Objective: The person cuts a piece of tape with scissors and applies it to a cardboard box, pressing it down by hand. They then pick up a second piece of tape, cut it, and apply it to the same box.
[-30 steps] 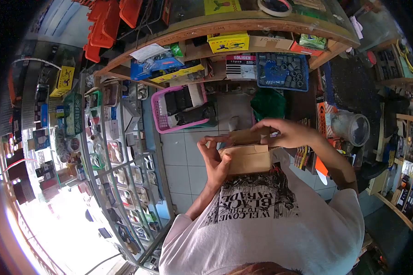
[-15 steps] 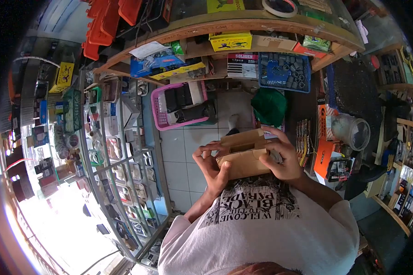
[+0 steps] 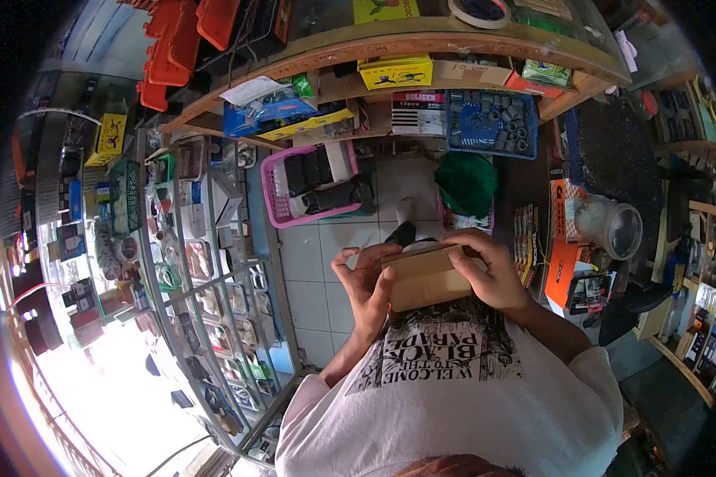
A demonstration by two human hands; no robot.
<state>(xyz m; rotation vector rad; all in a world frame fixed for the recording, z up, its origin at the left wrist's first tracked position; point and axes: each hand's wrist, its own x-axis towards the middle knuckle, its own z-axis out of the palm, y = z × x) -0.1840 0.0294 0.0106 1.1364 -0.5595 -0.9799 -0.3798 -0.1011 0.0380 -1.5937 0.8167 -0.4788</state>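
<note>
A small brown cardboard box [image 3: 428, 280] is held in front of the printed white shirt [image 3: 453, 397]. My left hand [image 3: 366, 282] grips its left end, the thumb on the near face and the other fingers bent at the top edge. At the right end, my right hand [image 3: 489, 270] has its thumb on the near face and its fingers behind the top. Both hands are closed on the box. Its opening is not visible from this angle.
Ahead, a wooden shelf [image 3: 326, 57] carries a blue basket of grey fittings [image 3: 492, 123] and a yellow box [image 3: 395, 73]. A pink basket [image 3: 272, 191] stands on the tiled floor. Glass shelving [image 3: 207, 278] runs along the left; a clear jar [image 3: 608, 226] is at right.
The box's raised flap and dark opening are no longer visible, and its top now looks folded down. My right fingers have moved over the top edge. A dark shoe now shows beyond the box.
</note>
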